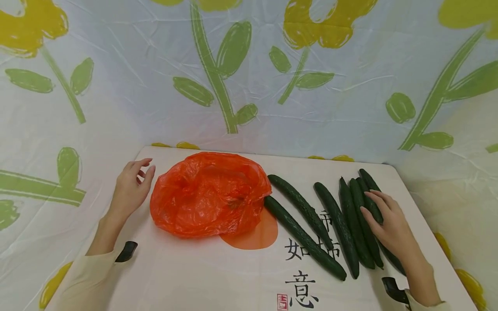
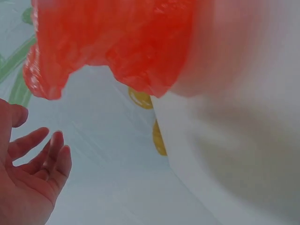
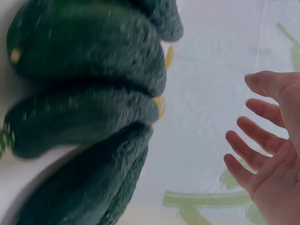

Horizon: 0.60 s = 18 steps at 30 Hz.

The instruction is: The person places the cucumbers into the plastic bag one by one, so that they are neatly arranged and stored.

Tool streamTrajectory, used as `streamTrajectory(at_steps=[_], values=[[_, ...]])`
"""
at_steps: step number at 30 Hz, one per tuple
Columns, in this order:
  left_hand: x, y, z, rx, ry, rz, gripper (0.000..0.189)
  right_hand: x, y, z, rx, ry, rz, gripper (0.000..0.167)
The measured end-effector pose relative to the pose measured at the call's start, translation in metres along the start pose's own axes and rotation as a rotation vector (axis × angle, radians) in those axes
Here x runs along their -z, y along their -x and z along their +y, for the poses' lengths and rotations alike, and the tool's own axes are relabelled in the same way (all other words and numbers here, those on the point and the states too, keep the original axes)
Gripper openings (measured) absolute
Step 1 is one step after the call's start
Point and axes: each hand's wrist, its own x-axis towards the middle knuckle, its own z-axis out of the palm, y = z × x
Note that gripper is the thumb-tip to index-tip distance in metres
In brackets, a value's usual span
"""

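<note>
A crumpled red plastic bag lies on the left half of the table. Just left of it is my left hand, fingers relaxed and apart from the bag; the left wrist view shows nothing in that hand. Several dark green cucumbers lie on the table right of the bag, two of them with ends against it. My right hand hovers over the rightmost cucumbers with fingers spread. In the right wrist view this hand holds nothing, and the cucumbers fill the left side.
The white table mat carries an orange printed circle and black printed characters, partly covered by cucumbers. A floral cloth hangs behind the table and along its sides.
</note>
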Motion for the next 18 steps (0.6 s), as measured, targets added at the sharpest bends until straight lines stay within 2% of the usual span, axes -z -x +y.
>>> streamTrajectory(at_steps=[4, 11, 18], values=[[0.001, 0.001, 0.011, -0.031, 0.016, -0.002, 0.035, -0.005, -0.002, -0.01, 0.005, -0.012, -0.019, 0.051], [-0.001, 0.004, 0.026, -0.048, 0.027, -0.049, 0.037, -0.014, -0.005, -0.024, 0.061, -0.005, -0.051, 0.055], [-0.007, 0.007, 0.039, -0.114, 0.01, -0.093, 0.042, -0.023, -0.01, -0.043, 0.073, 0.012, -0.1, 0.057]])
